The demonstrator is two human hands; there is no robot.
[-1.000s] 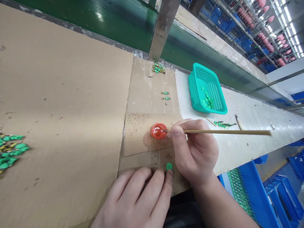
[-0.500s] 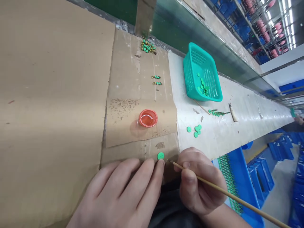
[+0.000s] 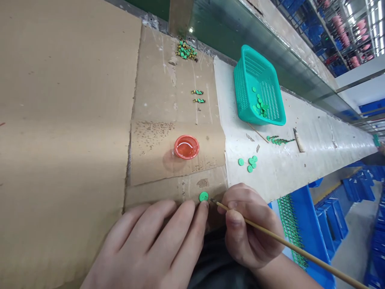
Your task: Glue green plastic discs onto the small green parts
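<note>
Brush (image 3: 285, 242) slants up-left, its tip pointing toward the green button (image 3: 203, 196).

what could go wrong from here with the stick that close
A slip of the right hand could jab the dark tip of the thin tan wooden stick into the left hand, whose fingertip is close by. That fingertip, at the edge of the small round green button, might nudge it askew. The small open red cup of liquid stands unheld on brown cardboard, so a knock could spill it.
</note>
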